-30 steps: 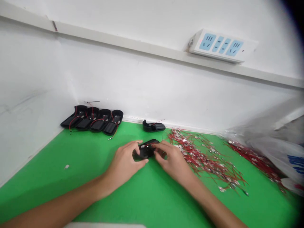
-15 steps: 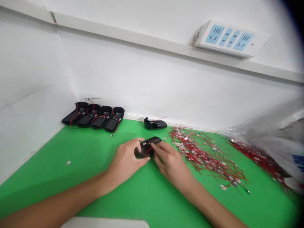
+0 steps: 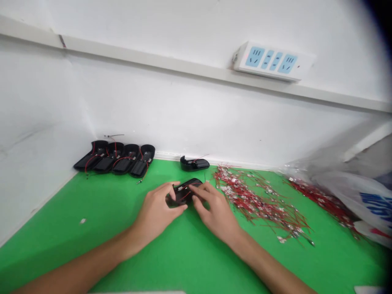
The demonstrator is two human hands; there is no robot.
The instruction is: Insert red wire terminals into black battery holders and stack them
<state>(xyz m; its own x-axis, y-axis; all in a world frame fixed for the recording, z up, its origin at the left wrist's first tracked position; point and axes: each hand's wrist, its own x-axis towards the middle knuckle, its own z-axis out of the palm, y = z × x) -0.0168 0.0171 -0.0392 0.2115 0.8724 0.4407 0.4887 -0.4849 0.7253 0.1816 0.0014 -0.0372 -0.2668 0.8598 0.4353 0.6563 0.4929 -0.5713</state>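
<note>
A black plastic housing [image 3: 192, 182] with red wire inside is tilted between my hands above the green table. My left hand [image 3: 157, 208] grips its left end, thumb on the near side and fingers on the far side. My right hand [image 3: 216, 208] is at its right part, with the index fingertip inside against the red wire [image 3: 185, 197] and the thumb at the near rim. A small pale connector [image 3: 180, 188] shows inside the housing. The undersides of my right fingers are hidden.
Several similar wired housings [image 3: 122, 164] stand in a row at the back left; another housing [image 3: 200, 164] is behind my hands. Red wires with connectors [image 3: 254, 200] lie in a pile at right, beside a plastic bag [image 3: 352, 190]. A socket strip [image 3: 272, 61] is on the wall.
The head view has shifted slightly, so the scene sits a little lower and further left. My right thumb has moved apart from the index finger; my left hand keeps its grip.
</note>
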